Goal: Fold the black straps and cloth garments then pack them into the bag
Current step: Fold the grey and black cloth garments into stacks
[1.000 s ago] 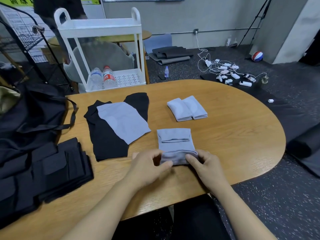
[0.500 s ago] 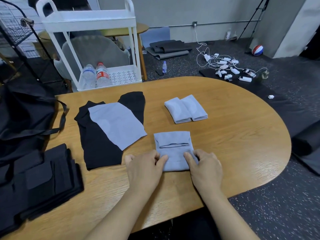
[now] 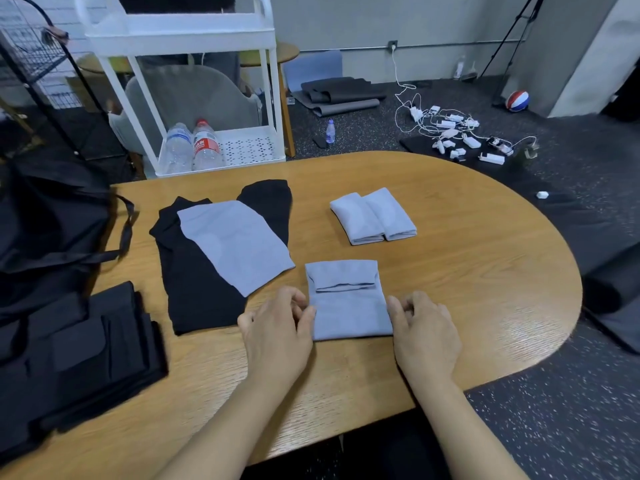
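A half-folded light blue cloth (image 3: 348, 303) lies on the wooden table (image 3: 467, 271) in front of me. My left hand (image 3: 277, 327) pinches its left edge with thumb and curled fingers. My right hand (image 3: 422, 327) holds its right edge, thumb against the fabric. Two folded blue cloths (image 3: 372, 216) sit side by side further back. An unfolded blue cloth (image 3: 235, 244) lies on a black garment (image 3: 190, 282) to the left. Folded black straps (image 3: 69, 355) are stacked at the near left, and the black bag (image 3: 45, 223) sits behind them.
A white trolley (image 3: 180, 36) with two water bottles (image 3: 194, 147) stands behind the table, next to a grey chair (image 3: 194, 95). A black wire rack (image 3: 38, 64) is at far left. Chargers and cables (image 3: 457, 136), mats and a ball (image 3: 517, 100) lie on the dark floor.
Both hands moved from the cloth's near end out to its left and right edges. The near end now lies flat. The view shifted slightly left.
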`<action>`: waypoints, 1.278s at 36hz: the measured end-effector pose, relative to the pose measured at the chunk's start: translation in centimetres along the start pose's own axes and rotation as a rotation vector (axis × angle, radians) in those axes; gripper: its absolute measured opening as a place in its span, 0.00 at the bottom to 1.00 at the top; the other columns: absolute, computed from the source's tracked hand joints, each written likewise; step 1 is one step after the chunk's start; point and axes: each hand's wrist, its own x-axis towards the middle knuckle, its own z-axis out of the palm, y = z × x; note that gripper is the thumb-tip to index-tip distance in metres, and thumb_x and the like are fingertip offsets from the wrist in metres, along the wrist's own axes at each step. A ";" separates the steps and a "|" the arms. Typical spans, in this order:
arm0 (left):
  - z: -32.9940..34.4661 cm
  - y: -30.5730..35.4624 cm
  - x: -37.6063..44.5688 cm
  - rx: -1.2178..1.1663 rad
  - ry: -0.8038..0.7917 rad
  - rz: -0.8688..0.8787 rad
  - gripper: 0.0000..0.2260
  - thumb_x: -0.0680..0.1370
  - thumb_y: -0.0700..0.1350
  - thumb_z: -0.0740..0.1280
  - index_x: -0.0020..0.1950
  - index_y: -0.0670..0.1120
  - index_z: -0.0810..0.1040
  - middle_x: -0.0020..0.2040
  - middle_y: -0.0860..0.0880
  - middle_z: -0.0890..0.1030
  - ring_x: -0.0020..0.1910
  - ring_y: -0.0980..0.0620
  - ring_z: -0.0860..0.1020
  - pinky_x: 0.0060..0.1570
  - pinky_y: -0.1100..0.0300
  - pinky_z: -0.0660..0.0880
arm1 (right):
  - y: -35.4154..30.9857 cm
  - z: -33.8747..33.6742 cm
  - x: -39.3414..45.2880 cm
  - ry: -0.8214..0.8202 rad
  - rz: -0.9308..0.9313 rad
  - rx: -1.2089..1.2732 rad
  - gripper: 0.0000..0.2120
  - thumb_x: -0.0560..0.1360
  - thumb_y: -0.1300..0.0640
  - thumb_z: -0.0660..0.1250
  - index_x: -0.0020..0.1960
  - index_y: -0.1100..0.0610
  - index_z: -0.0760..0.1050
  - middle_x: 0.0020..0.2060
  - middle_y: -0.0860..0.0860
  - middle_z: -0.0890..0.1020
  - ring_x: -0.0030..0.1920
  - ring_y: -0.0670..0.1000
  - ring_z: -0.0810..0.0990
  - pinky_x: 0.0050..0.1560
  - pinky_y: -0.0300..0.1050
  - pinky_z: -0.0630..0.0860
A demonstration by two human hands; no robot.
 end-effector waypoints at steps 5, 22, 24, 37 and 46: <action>-1.0 -1.0 -1.4 0.056 0.067 0.215 0.04 0.78 0.49 0.62 0.52 0.54 0.74 0.49 0.59 0.77 0.50 0.55 0.75 0.50 0.55 0.61 | 1.0 -0.6 -1.2 0.139 -0.302 0.008 0.07 0.78 0.51 0.63 0.49 0.52 0.77 0.42 0.48 0.79 0.45 0.54 0.74 0.45 0.50 0.68; 0.2 -3.2 -1.1 0.579 -0.240 0.607 0.30 0.84 0.59 0.42 0.71 0.44 0.74 0.70 0.49 0.74 0.70 0.53 0.72 0.69 0.41 0.53 | 3.2 0.0 -1.8 -0.159 -0.718 -0.478 0.30 0.83 0.41 0.45 0.72 0.60 0.69 0.72 0.53 0.69 0.74 0.50 0.60 0.68 0.56 0.56; -0.1 -3.5 -0.9 0.580 -0.232 0.601 0.31 0.84 0.61 0.42 0.70 0.46 0.75 0.69 0.51 0.75 0.69 0.53 0.73 0.68 0.41 0.51 | 3.6 -0.3 -1.5 -0.173 -0.690 -0.492 0.31 0.83 0.41 0.44 0.72 0.61 0.69 0.71 0.53 0.71 0.74 0.50 0.59 0.69 0.56 0.55; -1.2 -0.4 2.1 0.390 -0.108 0.969 0.13 0.76 0.53 0.60 0.41 0.53 0.83 0.45 0.58 0.82 0.49 0.55 0.79 0.61 0.47 0.60 | 1.0 -1.3 -1.0 -0.170 -0.850 -0.413 0.30 0.74 0.42 0.57 0.70 0.58 0.71 0.71 0.56 0.71 0.74 0.54 0.63 0.68 0.56 0.58; -1.6 -0.2 2.7 0.252 -0.259 0.803 0.08 0.69 0.58 0.65 0.38 0.55 0.79 0.58 0.57 0.81 0.59 0.57 0.77 0.64 0.55 0.57 | -1.1 -0.8 1.9 -0.314 -0.903 -0.374 0.29 0.65 0.48 0.59 0.64 0.56 0.76 0.70 0.57 0.72 0.73 0.56 0.66 0.71 0.52 0.57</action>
